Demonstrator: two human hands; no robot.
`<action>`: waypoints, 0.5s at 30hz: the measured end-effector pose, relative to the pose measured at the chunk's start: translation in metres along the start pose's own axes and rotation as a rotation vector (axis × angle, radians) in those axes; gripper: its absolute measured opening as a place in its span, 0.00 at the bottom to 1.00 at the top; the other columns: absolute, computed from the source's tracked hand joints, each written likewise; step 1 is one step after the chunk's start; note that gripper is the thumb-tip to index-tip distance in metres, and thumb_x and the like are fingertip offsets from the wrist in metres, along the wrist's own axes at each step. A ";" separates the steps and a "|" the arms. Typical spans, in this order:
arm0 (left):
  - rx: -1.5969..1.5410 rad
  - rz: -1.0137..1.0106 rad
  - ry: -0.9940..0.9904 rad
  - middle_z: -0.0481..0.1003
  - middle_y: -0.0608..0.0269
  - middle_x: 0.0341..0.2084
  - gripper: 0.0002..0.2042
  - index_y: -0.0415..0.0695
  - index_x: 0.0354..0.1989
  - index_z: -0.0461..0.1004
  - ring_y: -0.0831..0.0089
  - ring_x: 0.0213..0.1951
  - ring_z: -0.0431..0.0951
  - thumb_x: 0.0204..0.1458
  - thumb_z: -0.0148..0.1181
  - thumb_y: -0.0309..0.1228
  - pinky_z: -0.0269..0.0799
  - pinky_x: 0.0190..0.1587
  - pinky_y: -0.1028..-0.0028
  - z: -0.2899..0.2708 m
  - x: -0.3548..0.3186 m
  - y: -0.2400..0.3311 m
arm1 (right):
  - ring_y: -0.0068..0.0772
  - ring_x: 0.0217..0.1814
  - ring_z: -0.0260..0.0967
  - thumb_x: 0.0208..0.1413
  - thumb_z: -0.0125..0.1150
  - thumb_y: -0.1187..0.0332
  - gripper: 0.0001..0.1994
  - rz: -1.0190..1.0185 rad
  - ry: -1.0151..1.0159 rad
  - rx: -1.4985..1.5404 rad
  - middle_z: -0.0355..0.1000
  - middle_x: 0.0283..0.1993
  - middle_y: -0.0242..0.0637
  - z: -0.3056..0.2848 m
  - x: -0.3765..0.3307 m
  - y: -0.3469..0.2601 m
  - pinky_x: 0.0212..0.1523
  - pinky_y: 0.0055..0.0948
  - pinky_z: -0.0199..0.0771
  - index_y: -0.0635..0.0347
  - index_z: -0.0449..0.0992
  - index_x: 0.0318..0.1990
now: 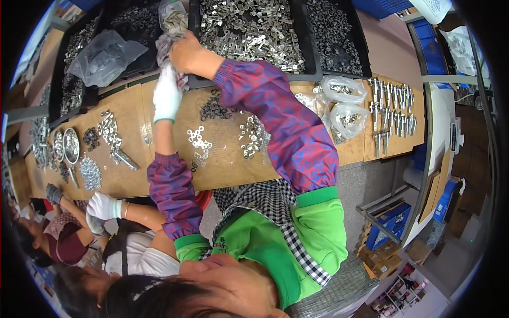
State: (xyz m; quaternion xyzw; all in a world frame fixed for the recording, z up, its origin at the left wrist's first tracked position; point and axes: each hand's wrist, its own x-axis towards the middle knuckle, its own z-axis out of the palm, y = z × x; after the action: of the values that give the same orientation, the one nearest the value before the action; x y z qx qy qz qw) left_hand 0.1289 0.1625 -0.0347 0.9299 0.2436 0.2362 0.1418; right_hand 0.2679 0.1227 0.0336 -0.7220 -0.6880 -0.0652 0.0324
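My right hand [185, 53] is bare and grips a crumpled grey cloth [168, 46] at the front edge of a black tray [310, 53] of silver metal parts. My left hand [167, 98] wears a white glove and reaches up from below. Its fingers close on the cloth's hanging lower end beside it. Both forearms are in purple patterned sleeve covers. A small clear bag of metal parts [174, 16] lies just beyond the cloth. Under my hands on the wooden table [132, 114] lie dark washers [214, 108] and silver washers [199, 140].
A pile of nuts [252, 138], clear bags of parts [347, 116] and rows of bolts [392, 114] lie to the right. A crumpled plastic bag [103, 55] and a metal bowl [70, 146] sit left. A co-worker's white-gloved hand [103, 206] rests at the lower left.
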 end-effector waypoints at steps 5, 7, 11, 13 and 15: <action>0.004 -0.248 -0.307 0.71 0.47 0.47 0.25 0.41 0.53 0.63 0.49 0.47 0.72 0.46 0.60 0.32 0.70 0.46 0.60 -0.010 0.024 0.007 | 0.35 0.48 0.73 0.51 0.52 0.66 0.12 -0.010 -0.223 -0.093 0.77 0.44 0.34 0.020 0.020 -0.001 0.51 0.47 0.56 0.48 0.81 0.38; -0.043 -0.175 -0.202 0.69 0.48 0.50 0.25 0.42 0.53 0.64 0.51 0.50 0.69 0.45 0.60 0.34 0.68 0.49 0.61 -0.033 0.008 0.014 | 0.35 0.45 0.74 0.49 0.52 0.66 0.10 -0.020 -0.190 -0.083 0.78 0.40 0.36 0.021 0.024 -0.006 0.51 0.44 0.59 0.50 0.81 0.33; -0.008 -0.106 -0.267 0.65 0.51 0.55 0.29 0.42 0.55 0.64 0.55 0.55 0.67 0.43 0.62 0.37 0.65 0.53 0.61 -0.033 0.010 0.032 | 0.36 0.51 0.71 0.48 0.57 0.65 0.10 0.110 -0.114 0.122 0.76 0.44 0.35 0.024 0.014 0.015 0.52 0.43 0.61 0.51 0.81 0.38; 0.107 -0.230 -0.494 0.68 0.52 0.51 0.27 0.42 0.54 0.64 0.56 0.54 0.67 0.45 0.61 0.37 0.64 0.53 0.56 -0.037 0.013 0.038 | 0.38 0.49 0.71 0.47 0.57 0.66 0.10 0.061 0.049 0.090 0.76 0.41 0.37 0.005 0.002 0.002 0.49 0.44 0.63 0.53 0.80 0.36; 0.015 -0.087 -0.189 0.68 0.54 0.50 0.26 0.44 0.53 0.65 0.57 0.54 0.67 0.45 0.61 0.38 0.64 0.53 0.55 -0.005 -0.014 -0.018 | 0.39 0.49 0.69 0.47 0.55 0.66 0.11 -0.074 0.074 -0.069 0.75 0.40 0.38 -0.060 -0.021 -0.047 0.48 0.43 0.63 0.55 0.80 0.37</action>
State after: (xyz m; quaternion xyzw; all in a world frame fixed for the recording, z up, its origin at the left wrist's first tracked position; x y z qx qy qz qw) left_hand 0.1088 0.1713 -0.0418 0.9377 0.2710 0.1393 0.1670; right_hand 0.2168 0.0960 0.0882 -0.6940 -0.7098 -0.1164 0.0305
